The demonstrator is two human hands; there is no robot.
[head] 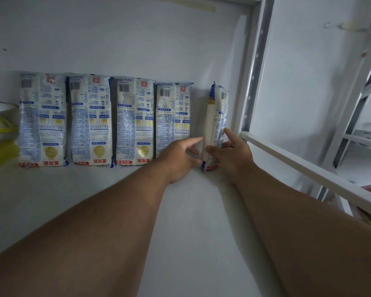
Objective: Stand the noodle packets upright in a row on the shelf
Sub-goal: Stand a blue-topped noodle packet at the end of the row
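Several white-and-blue noodle packets (90,121) stand upright side by side against the back wall of the white shelf (94,189), printed backs facing me. To their right, one more noodle packet (216,116) stands turned edge-on, a small gap away from the row. My left hand (180,159) touches its left side low down with index finger and thumb. My right hand (234,155) holds its right side, thumb on the front edge and index finger raised along the wrapper. The packet's bottom end rests on the shelf between my hands.
A yellow-and-white bag (0,129) lies at the far left of the shelf. A white perforated upright (251,71) stands just right of the held packet. A white rail (308,170) runs diagonally at the right, with more racking behind it.
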